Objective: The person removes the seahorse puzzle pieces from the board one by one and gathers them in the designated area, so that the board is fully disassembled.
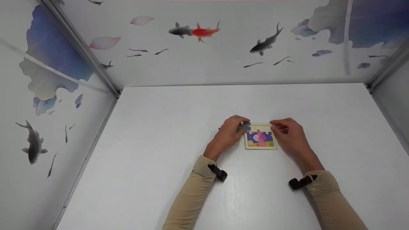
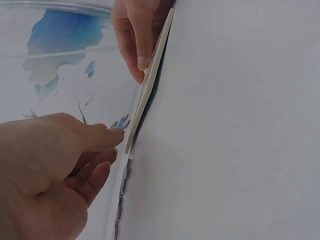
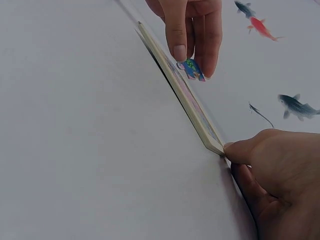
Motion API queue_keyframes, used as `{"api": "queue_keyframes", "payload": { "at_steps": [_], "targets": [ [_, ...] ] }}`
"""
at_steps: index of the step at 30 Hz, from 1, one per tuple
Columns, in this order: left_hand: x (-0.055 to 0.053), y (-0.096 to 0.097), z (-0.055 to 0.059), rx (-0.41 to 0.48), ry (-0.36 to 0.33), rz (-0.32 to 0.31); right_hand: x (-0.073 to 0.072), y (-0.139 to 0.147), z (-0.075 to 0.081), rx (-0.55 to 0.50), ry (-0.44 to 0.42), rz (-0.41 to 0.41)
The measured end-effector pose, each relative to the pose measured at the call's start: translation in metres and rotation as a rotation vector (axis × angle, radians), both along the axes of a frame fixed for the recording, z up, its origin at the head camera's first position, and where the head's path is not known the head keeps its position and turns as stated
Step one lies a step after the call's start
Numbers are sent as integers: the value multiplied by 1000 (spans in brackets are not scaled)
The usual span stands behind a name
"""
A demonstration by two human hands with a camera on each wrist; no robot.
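Observation:
My left hand (image 1: 229, 128) pinches a blue jigsaw piece (image 3: 191, 69) between thumb and fingers, just above the upper left of a wooden puzzle tray (image 1: 261, 148). The tray is small and square with a pale rim. Its lower part holds joined pieces (image 1: 260, 138) in purple, pink and green, while bare wood shows along the top. My right hand (image 1: 290, 134) grips the tray's upper right edge, thumb at the corner in the right wrist view. The fingertips beneath that corner are partly hidden.
Several loose pieces (image 2: 125, 177) lie flat on the table beside the tray, mostly hidden behind my left hand in the head view. The white tabletop (image 1: 153, 143) meets printed panels at the back (image 1: 223, 64) and left (image 1: 19, 95).

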State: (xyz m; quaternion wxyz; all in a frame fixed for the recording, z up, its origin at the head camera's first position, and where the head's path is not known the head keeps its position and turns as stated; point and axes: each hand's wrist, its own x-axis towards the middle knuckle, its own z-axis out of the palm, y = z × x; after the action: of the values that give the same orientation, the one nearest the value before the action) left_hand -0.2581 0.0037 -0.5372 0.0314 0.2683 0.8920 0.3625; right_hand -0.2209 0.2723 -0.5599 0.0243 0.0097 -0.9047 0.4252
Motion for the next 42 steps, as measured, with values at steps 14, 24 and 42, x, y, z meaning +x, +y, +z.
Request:
{"api": "queue_keyframes", "payload": {
  "at_steps": [14,24,42],
  "targets": [
    [-1,-26,2,21,-39,55,-1,0,-3,-6,-11,-20],
    [0,-47,2,42,-19,67,-1,0,-4,9,26,-9],
    [0,-90,1,86,-66,90,-2,1,-4,5,43,1]
  ]
}}
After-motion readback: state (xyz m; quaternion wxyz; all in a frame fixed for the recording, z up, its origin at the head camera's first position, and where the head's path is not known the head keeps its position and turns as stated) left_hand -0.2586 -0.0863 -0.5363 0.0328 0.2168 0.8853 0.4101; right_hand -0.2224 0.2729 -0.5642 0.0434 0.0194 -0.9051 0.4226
